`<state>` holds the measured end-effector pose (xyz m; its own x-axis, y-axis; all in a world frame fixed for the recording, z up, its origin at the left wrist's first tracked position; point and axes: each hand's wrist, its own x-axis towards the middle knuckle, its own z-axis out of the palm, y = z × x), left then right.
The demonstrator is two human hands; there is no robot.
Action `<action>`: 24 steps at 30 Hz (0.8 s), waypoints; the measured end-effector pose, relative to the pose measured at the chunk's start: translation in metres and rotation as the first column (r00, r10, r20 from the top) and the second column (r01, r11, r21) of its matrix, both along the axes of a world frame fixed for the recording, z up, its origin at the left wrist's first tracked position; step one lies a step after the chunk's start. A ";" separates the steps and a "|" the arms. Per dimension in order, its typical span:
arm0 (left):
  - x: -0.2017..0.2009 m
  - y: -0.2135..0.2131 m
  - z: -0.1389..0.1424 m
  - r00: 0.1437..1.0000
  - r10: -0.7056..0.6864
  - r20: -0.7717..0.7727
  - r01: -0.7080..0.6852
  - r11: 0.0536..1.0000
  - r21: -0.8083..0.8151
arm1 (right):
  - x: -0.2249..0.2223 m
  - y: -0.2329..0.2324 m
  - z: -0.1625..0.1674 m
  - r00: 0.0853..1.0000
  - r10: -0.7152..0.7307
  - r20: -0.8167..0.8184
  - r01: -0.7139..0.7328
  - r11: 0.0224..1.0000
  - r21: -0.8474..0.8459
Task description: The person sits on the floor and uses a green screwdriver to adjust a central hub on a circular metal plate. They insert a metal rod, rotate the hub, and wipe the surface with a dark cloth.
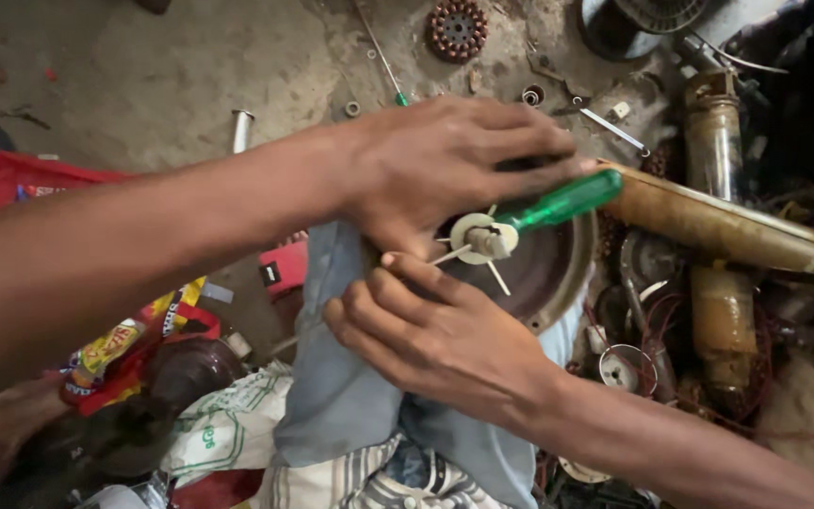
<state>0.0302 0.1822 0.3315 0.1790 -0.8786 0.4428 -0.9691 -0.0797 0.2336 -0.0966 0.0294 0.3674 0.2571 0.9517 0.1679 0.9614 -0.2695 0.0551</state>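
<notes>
The left hand [454,165] curls its fingers around a green-handled screwdriver [558,203] set against the pale hub [482,238] of a round dark metal motor housing [544,273] resting on the lap. The right hand [426,335], fingers bunched, steadies the hub, which is still mounted.

Down at the floor's left edge lies a crumpled red-and-yellow wrapper [120,353]; a white sack [228,429] with green print sits just right of it, near the bottom edge.
</notes>
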 end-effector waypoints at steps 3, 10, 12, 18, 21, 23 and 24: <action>0.001 0.009 0.005 1.000 0.017 -0.011 -0.017 1.000 -0.011 | 0.005 -0.004 -0.002 0.999 0.048 0.016 -0.049 0.998 0.047; -0.007 0.006 0.012 0.991 0.128 0.043 -0.131 0.989 0.070 | 0.012 -0.014 -0.007 0.989 0.136 -0.064 -0.132 0.989 0.062; -0.006 0.003 0.014 0.991 0.128 0.046 -0.131 0.989 0.075 | 0.014 -0.018 -0.009 0.985 0.157 -0.074 -0.149 0.983 0.105; -0.005 0.001 0.019 0.984 0.176 0.028 -0.178 0.971 0.159 | 0.013 -0.020 -0.017 0.984 0.171 -0.048 -0.163 0.977 0.141; -0.008 0.004 0.022 0.979 0.203 0.007 -0.200 0.961 0.191 | 0.012 -0.022 -0.018 0.980 0.200 -0.026 -0.194 0.971 0.136; -0.011 0.003 0.022 0.969 0.241 -0.051 -0.226 0.951 0.212 | 0.012 -0.025 -0.015 0.974 0.226 0.002 -0.225 0.969 0.100; -0.012 0.002 0.023 0.973 0.226 -0.043 -0.214 0.957 0.195 | 0.012 -0.025 -0.013 0.971 0.238 0.025 -0.240 0.967 0.083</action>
